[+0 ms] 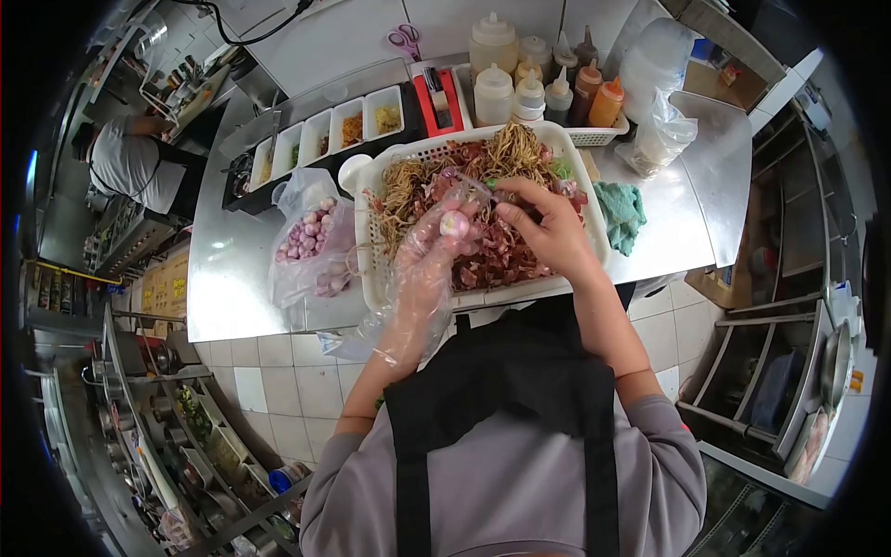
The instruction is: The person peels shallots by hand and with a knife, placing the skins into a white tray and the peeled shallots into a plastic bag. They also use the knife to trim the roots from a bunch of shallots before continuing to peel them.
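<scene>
My left hand [436,237], inside a loose clear plastic glove, holds a peeled shallot [455,225] over a white basket [373,278]. My right hand [548,218] is bare and held close to the left fingertips, thumb and index finger near each other; a small green thing shows by its index fingertip, and what it pinches is too small to name. Reddish peelings [501,255] and dry brown roots [520,148] fill the basket beneath both hands. To the left lies an open plastic bag [288,200] of pink shallots [308,232].
Behind the basket stand squeeze bottles [494,93], a red holder [438,100] and trays of ingredients [353,128]. A green cloth [620,215] and a plastic bag [663,135] lie at the right. Another person [139,167] bends over a counter at the far left.
</scene>
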{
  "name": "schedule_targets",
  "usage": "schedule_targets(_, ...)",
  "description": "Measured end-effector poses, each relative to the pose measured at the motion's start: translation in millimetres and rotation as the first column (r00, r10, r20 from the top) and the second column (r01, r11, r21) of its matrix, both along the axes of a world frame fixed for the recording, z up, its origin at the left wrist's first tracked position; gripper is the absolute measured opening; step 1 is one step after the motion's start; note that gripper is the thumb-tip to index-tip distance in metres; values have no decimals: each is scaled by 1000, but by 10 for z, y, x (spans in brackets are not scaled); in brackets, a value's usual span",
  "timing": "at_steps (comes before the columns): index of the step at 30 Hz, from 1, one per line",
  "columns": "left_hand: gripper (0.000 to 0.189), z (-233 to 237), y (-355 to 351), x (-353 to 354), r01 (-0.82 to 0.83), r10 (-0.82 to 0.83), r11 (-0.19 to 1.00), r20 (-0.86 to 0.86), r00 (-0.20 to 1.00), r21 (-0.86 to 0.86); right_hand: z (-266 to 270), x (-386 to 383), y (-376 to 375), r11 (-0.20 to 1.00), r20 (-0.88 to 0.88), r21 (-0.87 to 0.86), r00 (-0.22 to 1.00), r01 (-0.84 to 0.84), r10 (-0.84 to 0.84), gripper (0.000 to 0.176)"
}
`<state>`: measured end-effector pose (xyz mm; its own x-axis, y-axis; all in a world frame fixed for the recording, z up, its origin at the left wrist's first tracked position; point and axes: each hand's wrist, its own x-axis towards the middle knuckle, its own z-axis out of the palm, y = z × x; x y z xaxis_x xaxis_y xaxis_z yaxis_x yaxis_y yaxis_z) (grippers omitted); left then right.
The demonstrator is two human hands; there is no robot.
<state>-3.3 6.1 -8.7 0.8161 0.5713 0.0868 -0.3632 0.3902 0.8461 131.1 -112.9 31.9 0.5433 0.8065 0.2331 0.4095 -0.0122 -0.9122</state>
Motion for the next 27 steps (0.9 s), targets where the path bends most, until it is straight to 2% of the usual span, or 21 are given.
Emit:
schedule_targets(2, 41, -11, 26, 22, 1, 2, 998, 52, 999, -58, -111, 39, 14, 989, 101, 73, 986, 129, -136, 26)
schedule_targets(3, 41, -13, 33, 39, 1, 2, 998, 53, 999, -58, -97, 18, 2, 988, 163, 97, 977, 120, -134, 29)
schedule_targets(4, 39, -16, 37, 57, -16, 32, 988, 103, 994, -156, -66, -20, -18, 988, 163, 98, 978, 119, -134, 29)
schedule_targets(5, 37, -24, 41, 72, -27, 66, 967, 150, 986, -253, -7, -79, -38, 998, 109, 51, 993, 30, -36, 31)
schedule_targets(6, 37, -58, 61, 77, -27, 66, 967, 149, 987, -254, 23, -136, -48, 998, 49, 9, 997, -61, 61, 33)
schedule_targets(7, 34, -108, 92, 76, 16, 45, 962, 214, 976, -274, -50, -180, -29, 995, 94, 31, 991, -96, 92, 37)
schedule_targets(8, 31, -133, 109, 72, 59, 25, 955, 277, 960, -290, -16, -221, -32, 994, 151, -35, 983, -103, 107, 37)
schedule_targets(11, 26, -108, 100, 60, 4, 64, 949, 205, 977, -316, -74, -266, 34, 994, 133, 14, 985, -111, 108, 36)
schedule_targets(15, 25, -43, 40, 52, 1, 55, 956, 181, 982, -293, -89, -286, 80, 991, 262, 100, 963, -87, 58, 30)
schedule_targets(17, 28, -70, 25, 58, -80, 117, 966, 141, 983, -244, -76, -283, 82, 991, 313, 108, 949, -82, 44, 29)
schedule_targets(18, 28, -80, 24, 56, -80, 117, 966, 142, 983, -245, -47, -280, 76, 996, 310, 75, 951, -46, 21, 28)
schedule_targets(20, 34, -99, 18, 51, -33, 41, 997, 120, 992, -69, -34, -247, 69, 999, 309, 42, 951, -10, -4, 27)
schedule_targets(24, 41, -130, 2, 23, 5, 8, 995, 124, 992, -104, 11, -174, 32, 997, 232, 71, 972, 21, -37, 27)
schedule_targets(26, 41, -122, 4, 25, -48, 56, 996, 101, 993, -81, 69, -168, -21, 994, 134, -100, 991, 38, -24, 29)
schedule_targets(27, 41, -123, -1, 26, -50, 58, 995, 101, 993, -83, 74, -181, -32, 994, 134, -101, 991, 36, -22, 29)
